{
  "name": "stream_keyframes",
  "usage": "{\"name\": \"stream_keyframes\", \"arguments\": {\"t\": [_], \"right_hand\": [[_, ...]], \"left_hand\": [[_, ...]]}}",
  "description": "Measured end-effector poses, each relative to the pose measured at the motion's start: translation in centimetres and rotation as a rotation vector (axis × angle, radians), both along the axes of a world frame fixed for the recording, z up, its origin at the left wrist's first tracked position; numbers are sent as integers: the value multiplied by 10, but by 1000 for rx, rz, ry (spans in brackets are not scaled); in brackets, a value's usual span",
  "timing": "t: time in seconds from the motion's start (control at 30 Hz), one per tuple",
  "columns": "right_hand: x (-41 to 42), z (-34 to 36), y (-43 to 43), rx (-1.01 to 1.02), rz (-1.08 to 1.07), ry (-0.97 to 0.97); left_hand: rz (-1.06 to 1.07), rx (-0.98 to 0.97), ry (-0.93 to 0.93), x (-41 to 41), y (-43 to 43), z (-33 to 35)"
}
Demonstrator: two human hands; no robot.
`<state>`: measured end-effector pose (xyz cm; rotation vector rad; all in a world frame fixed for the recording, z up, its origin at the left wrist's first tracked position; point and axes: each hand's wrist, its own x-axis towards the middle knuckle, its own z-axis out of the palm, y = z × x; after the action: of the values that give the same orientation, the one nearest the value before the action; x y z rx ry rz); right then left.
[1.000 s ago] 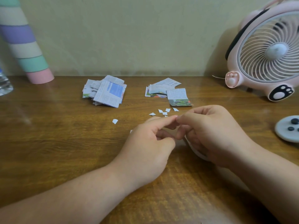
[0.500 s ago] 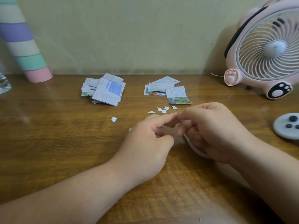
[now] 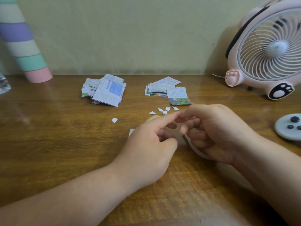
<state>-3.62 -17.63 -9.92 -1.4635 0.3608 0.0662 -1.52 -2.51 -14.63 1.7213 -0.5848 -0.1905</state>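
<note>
Head view: 2 bare hands meet over the middle of a wooden table [image 3: 48, 144]. The right hand [image 3: 216, 132] has its fingers curled, and a white strip [image 3: 195, 150] curves out from under its palm down to the tabletop, so the hand holds the strip. The rest of the strip is hidden inside the hand. The left hand [image 3: 146, 144] lies just beside it, forefinger stretched out so that its tip touches the right fingertips, with the thumb and other fingers bent loosely below. I cannot tell whether the left fingers pinch anything.

Just beyond the fingertips lie 6 small white scraps [image 3: 160, 109]: 5 are close together and 1 sits apart to the left. 1 more white piece [image 3: 131, 132] shows at the left hand's outer edge, partly covered.

Farther back are 2 piles [image 3: 104, 92] of printed paper cuttings, well apart from each other, and the right pile is near the scraps.

At the back right stands 1 pink fan [image 3: 268, 51]. At the back left leans 1 striped tube [image 3: 21, 46], with 1 clear bottle [image 3: 4, 84] at the frame's edge. At the right edge lies 1 grey disc [image 3: 283, 132] with 3 dark buttons [image 3: 294, 119].
</note>
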Motion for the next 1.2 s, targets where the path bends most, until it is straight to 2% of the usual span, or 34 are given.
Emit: {"name": "stream_keyframes", "arguments": {"t": [0.47,0.93,1.03,1.2], "right_hand": [[-1,3,-1,86,20,18],[-2,9,-1,195,16,103],[-3,7,-1,164,12,68],[-4,3,0,-95,-10,-119]], "left_hand": [[25,-65,8,2,0,-1],[10,4,-14,-1,2,-1],[22,-10,-13,-2,1,-1],[18,-50,-24,-2,1,0]]}}
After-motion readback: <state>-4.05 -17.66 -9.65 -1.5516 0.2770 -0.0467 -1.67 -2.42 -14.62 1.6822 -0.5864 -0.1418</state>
